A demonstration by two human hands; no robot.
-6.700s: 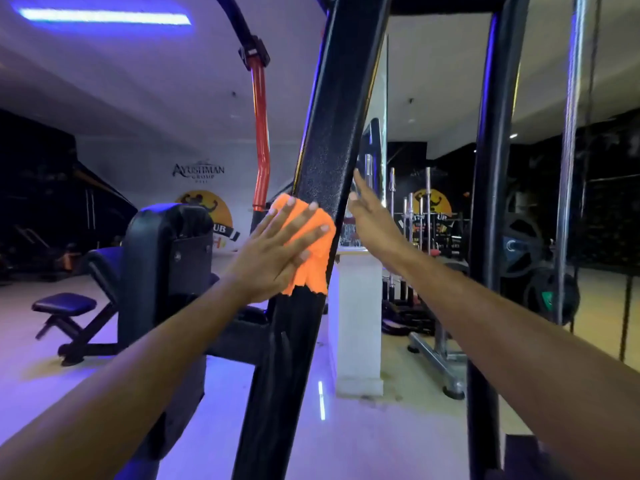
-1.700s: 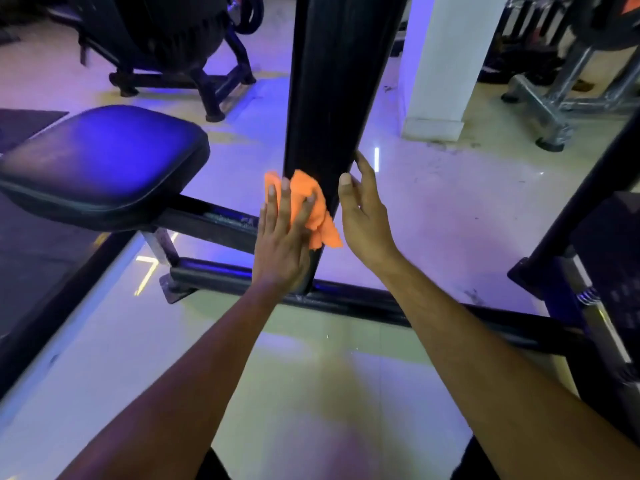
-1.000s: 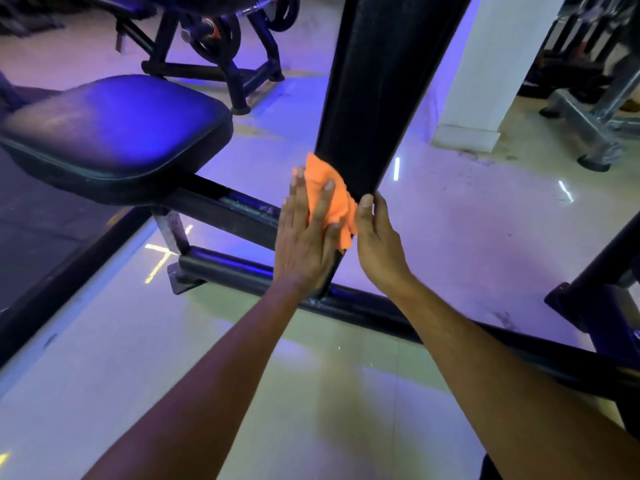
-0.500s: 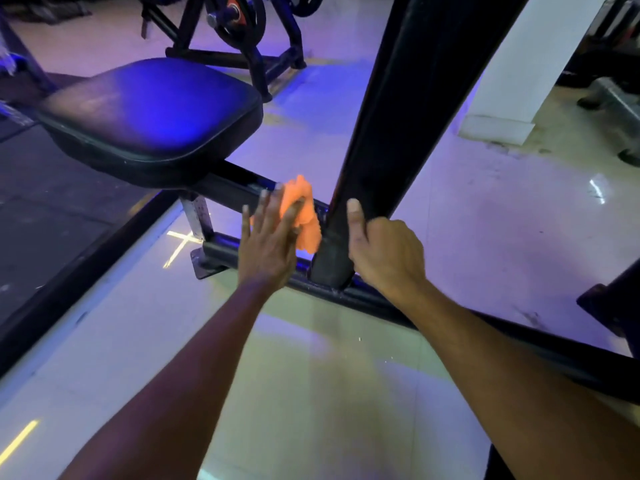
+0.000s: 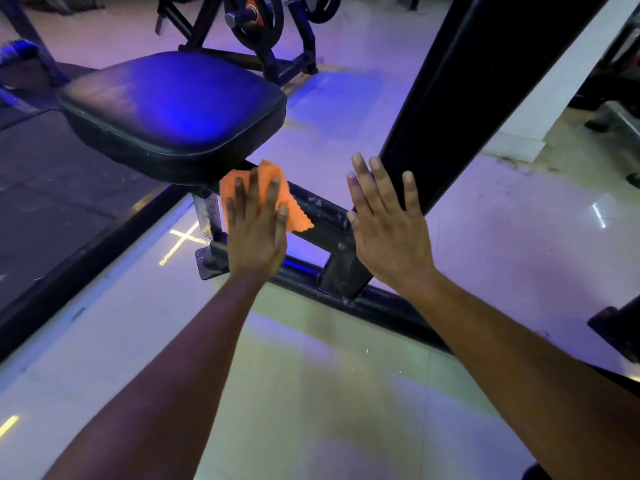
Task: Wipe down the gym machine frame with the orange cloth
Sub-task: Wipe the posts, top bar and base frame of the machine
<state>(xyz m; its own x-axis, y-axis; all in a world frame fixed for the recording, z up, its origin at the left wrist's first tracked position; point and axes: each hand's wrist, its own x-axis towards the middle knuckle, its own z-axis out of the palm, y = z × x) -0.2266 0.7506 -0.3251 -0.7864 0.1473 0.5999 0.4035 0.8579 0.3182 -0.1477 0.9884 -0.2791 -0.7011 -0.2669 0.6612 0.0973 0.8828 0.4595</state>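
The left hand lay flat, fingers straight and spread, pressing the orange cloth onto the low crossbar of the gym machine frame, just under the near edge of the padded seat. That grip was wide: nothing was curled round the cloth, which was only pinned by palm and fingers, with one pointed corner hanging free to the right of the grip.

The right hand was open too, fingers straight, resting against the lower part of the slanted upright where it met the base rail. It held nothing.

Several things could have gone wrong from there. Because the cloth was pinned rather than gripped, a fast stroke along the bar would probably have let it slide out from under the palm and drop to the floor below the grip. The seat sat close above the left fingers, so a push forward risked knuckles catching its underside or the bracket to the left of the grip. The bar's paint looked chipped and scuffed to the right of the cloth; a rough edge might have snagged the fabric or skin. The hidden underside of the bar was also likely to be missed.

No containers were in view, so nothing could be said of contents.
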